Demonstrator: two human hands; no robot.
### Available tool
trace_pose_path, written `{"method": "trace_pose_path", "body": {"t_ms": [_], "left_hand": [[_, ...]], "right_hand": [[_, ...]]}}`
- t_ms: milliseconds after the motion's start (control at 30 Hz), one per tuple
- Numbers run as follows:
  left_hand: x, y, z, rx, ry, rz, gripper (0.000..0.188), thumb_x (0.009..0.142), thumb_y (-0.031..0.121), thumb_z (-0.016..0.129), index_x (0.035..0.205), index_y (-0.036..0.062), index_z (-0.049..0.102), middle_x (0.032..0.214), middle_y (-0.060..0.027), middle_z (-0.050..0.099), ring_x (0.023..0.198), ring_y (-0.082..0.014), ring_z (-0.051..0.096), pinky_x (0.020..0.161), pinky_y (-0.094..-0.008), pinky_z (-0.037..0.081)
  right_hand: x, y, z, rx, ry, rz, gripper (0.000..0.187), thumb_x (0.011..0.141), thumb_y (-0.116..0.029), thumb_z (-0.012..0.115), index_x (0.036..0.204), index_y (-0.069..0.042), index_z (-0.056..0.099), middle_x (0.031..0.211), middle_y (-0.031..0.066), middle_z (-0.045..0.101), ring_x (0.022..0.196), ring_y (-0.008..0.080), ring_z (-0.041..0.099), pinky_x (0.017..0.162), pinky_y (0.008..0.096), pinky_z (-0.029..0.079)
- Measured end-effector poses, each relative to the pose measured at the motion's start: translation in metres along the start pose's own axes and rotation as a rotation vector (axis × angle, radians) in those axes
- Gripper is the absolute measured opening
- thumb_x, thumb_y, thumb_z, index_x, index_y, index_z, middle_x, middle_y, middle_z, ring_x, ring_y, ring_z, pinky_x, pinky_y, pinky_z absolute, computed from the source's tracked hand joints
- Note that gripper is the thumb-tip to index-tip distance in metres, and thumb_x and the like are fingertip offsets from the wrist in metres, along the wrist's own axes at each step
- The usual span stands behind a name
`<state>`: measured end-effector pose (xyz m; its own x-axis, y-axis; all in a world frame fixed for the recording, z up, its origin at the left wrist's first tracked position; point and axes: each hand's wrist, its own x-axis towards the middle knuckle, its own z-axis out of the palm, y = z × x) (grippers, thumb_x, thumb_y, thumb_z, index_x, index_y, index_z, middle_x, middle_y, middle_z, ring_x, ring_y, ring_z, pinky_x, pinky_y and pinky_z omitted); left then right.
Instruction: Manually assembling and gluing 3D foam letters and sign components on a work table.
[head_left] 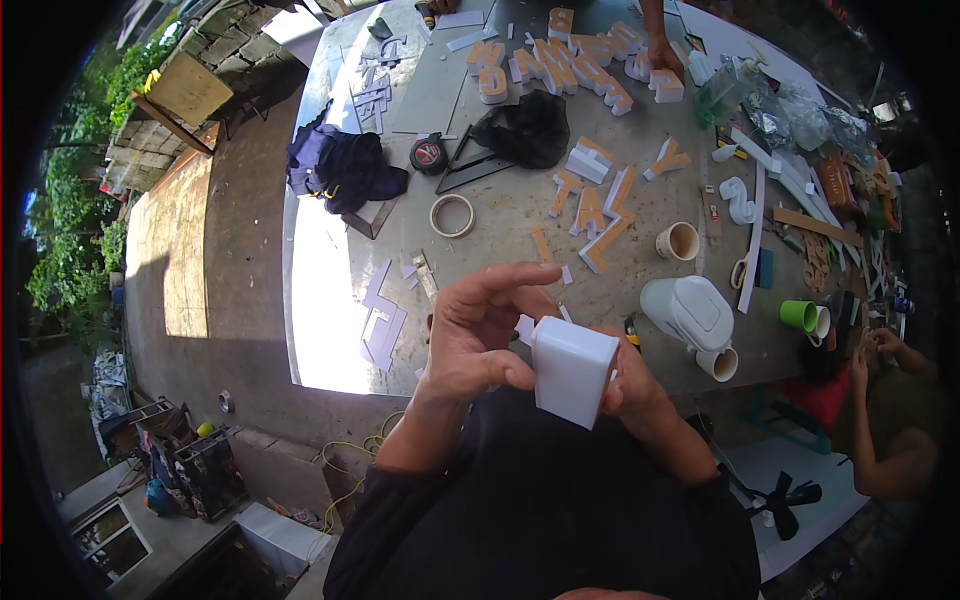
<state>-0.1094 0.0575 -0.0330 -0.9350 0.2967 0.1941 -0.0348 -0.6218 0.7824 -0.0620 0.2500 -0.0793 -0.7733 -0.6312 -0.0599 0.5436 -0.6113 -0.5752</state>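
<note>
A white box-shaped piece with smooth, rounded edges (575, 370) is held up in front of my chest, over the near edge of the table. My right hand (632, 385) grips it from the right side, its fingers partly hidden behind the piece. On the other side my left hand (485, 330) is open, with thumb and fingers apart and curved around the piece's left edge. The thumb tip is close to that edge; whether it touches, I cannot tell. Beyond my hands lie several white-sided letters with tan faces (605, 215).
Across the metal table (480, 275) a co-worker's hand (665, 62) touches more letters. Around lie a tape roll (452, 215), tape measure (428, 153), dark cloth (340, 165), white jug (688, 310), cups (678, 241) and a green mug (798, 315). Another person (900, 430) is at right.
</note>
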Motion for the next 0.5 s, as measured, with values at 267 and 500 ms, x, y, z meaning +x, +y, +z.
{"method": "trace_pose_path", "body": {"t_ms": [267,500], "left_hand": [[-0.019,0.000,-0.005,0.001,0.102,-0.112,0.087,0.067,0.042,0.090,0.130,-0.0053,0.052,0.101,-0.0111,0.067,0.098,-0.0171,0.062,0.089,-0.0313,0.046],[-0.038,0.005,0.006,0.226,0.171,-0.064,0.085,0.068,0.039,0.090,0.129,-0.0064,0.052,0.109,-0.0116,0.064,0.104,-0.0192,0.061,0.094,-0.0328,0.044]], "right_hand": [[0.006,0.002,0.006,0.246,0.041,-0.067,0.086,0.070,-0.050,0.086,0.128,0.003,0.052,0.109,0.0143,0.064,0.094,0.0228,0.064,0.077,0.0344,0.054],[0.010,-0.007,0.013,0.112,0.085,-0.149,0.069,0.071,-0.037,0.089,0.122,0.001,0.059,0.111,0.0094,0.067,0.102,0.0157,0.065,0.089,0.0303,0.053]]}}
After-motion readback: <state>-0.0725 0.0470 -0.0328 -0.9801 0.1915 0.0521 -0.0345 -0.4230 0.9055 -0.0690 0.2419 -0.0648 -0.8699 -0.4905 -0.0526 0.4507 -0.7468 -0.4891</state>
